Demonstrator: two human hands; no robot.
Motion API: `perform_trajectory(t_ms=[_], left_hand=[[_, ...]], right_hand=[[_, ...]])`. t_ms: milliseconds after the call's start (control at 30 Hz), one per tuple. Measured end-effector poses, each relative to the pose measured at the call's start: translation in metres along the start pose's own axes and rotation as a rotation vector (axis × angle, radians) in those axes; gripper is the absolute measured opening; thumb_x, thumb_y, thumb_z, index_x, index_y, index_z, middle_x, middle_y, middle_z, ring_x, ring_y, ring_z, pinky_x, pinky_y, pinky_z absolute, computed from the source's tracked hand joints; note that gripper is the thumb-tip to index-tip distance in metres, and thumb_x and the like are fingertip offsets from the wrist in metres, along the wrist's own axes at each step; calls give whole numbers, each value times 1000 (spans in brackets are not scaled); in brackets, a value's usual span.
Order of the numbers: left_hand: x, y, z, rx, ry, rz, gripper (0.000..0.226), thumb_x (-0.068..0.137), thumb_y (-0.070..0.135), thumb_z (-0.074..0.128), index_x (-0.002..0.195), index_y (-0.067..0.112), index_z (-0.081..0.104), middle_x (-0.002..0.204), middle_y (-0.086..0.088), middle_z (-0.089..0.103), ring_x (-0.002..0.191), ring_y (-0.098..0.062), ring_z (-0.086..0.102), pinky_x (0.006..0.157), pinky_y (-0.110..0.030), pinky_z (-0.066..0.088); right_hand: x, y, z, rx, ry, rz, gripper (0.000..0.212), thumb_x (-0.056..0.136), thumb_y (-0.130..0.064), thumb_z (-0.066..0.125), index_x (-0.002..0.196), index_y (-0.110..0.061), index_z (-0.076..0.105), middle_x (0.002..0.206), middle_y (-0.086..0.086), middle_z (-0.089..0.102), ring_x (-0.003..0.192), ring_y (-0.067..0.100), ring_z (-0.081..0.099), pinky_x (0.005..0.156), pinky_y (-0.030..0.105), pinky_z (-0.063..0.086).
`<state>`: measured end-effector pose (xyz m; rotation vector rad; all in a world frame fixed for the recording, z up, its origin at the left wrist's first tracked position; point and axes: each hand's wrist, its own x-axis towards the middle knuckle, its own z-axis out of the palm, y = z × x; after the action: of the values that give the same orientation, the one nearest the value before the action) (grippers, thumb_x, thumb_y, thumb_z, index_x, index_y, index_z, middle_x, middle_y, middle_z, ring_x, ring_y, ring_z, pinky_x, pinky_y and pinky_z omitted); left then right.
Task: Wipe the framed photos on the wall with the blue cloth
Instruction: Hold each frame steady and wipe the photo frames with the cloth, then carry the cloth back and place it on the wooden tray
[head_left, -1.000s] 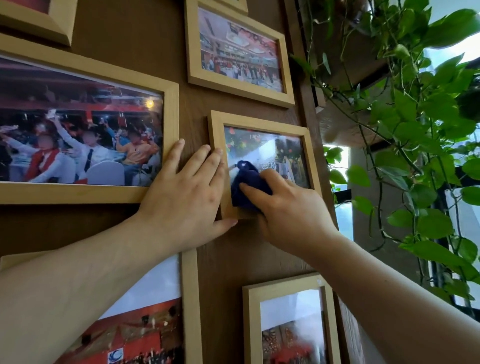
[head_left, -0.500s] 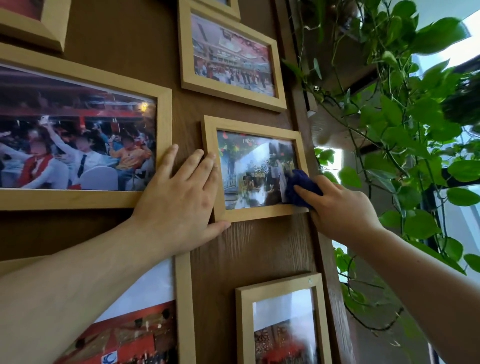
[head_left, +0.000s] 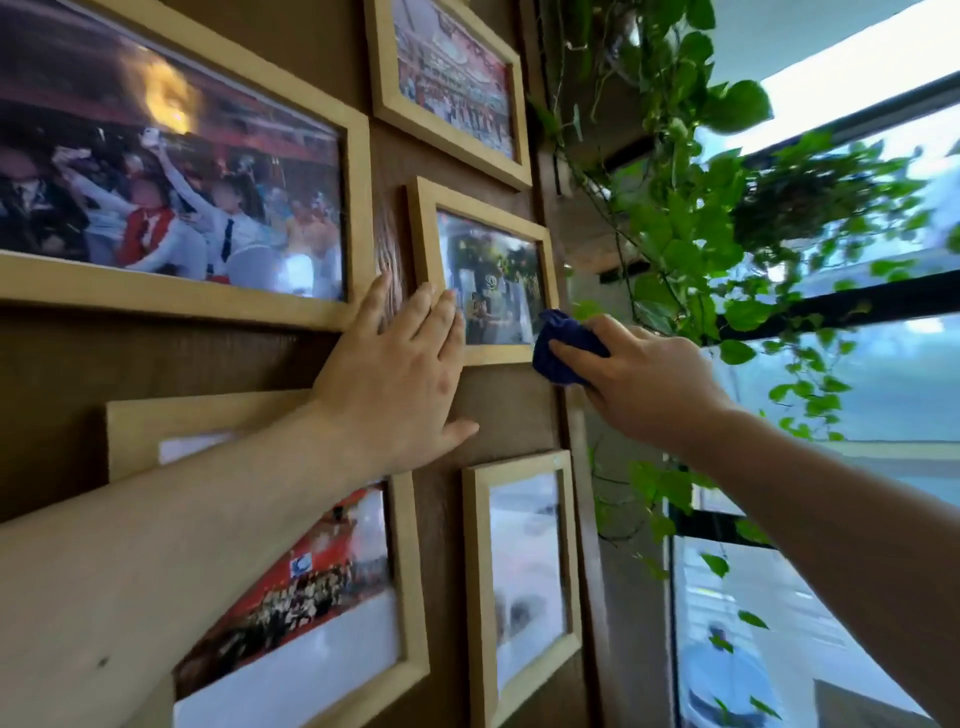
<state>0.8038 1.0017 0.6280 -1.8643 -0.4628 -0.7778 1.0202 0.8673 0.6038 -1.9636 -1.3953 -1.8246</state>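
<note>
Gripping the bunched cloth (head_left: 563, 349), the right hand (head_left: 644, 374) is wiping the centre frame (head_left: 485, 280) at its lower-right corner; the left hand (head_left: 395, 374), open flat, is bracing it. Keep pressure light, strokes overlapping.

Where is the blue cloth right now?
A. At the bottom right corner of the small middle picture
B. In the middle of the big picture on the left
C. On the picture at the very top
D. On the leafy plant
A: the right hand presses the blue cloth against the lower right corner of the small middle frame, while the left hand rests flat on its left side.
</note>
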Motion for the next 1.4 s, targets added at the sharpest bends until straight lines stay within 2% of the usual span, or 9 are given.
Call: perform_trajectory(t_ms=[167, 333, 500, 633, 733, 1033, 1167, 1300, 1400], left_hand=[[-42, 16, 2, -175, 50, 134, 97, 86, 72, 24, 149, 0, 11, 160, -21, 13, 148, -35, 7, 115, -61, 7], [-67, 48, -18, -396, 95, 185, 99, 83, 72, 38, 148, 1, 19, 158, -21, 22, 146, -35, 17, 116, -60, 11], [-100, 78, -55, -566, 126, 229, 97, 82, 70, 42, 147, 1, 23, 156, -21, 28, 144, -35, 23, 116, -60, 12], [-138, 96, -94, -674, 205, 269, 94, 80, 68, 48, 142, -1, 34, 150, -24, 39, 139, -37, 34, 113, -62, 21], [-167, 104, -118, -741, 214, 282, 93, 81, 67, 46, 143, -1, 33, 149, -24, 39, 139, -37, 34, 113, -62, 22], [-272, 99, -192, -885, 247, 391, 88, 84, 66, 44, 140, 0, 34, 147, -24, 41, 136, -38, 36, 112, -61, 24], [-310, 87, -212, -927, 257, 437, 88, 83, 66, 37, 140, -1, 34, 144, -24, 43, 134, -39, 38, 112, -61, 24], [-349, 81, -233, -979, 270, 486, 88, 84, 66, 38, 141, 0, 34, 145, -24, 44, 135, -37, 37, 111, -60, 26], [-384, 83, -249, -1051, 299, 557, 87, 83, 64, 46, 140, -1, 36, 145, -25, 43, 135, -39, 39, 112, -60, 25]], right_hand=[[-40, -23, -67, -136, -134, -32, 52, 72, -15, 71, 122, -20, 58, 102, 13, 57, 69, 34, 61, 40, 29, 38], [-94, -35, -136, -249, -276, -47, 55, 69, -12, 71, 122, -22, 59, 96, 11, 57, 64, 31, 58, 41, 27, 32], [-153, -43, -210, -298, -418, -127, 52, 72, -10, 69, 122, -21, 57, 96, 15, 57, 66, 33, 58, 39, 31, 40], [-187, -53, -266, -303, -484, -124, 45, 76, -11, 68, 119, -19, 60, 97, 16, 59, 66, 33, 60, 39, 31, 39], [-211, -65, -302, -302, -514, -90, 45, 78, -8, 64, 121, -19, 58, 98, 17, 57, 64, 34, 58, 40, 32, 41], [-273, -134, -420, -286, -622, -6, 39, 82, -12, 56, 119, -23, 58, 97, 10, 57, 64, 28, 58, 43, 27, 33], [-284, -173, -467, -273, -708, 53, 47, 80, -12, 57, 126, -25, 52, 101, 10, 56, 74, 30, 59, 44, 34, 46], [-293, -217, -522, -291, -764, 109, 50, 80, -15, 61, 128, -25, 53, 102, 11, 56, 73, 32, 60, 43, 36, 47], [-306, -252, -563, -285, -809, 167, 49, 82, -22, 60, 130, -28, 52, 107, 11, 57, 76, 33, 61, 47, 38, 50]])
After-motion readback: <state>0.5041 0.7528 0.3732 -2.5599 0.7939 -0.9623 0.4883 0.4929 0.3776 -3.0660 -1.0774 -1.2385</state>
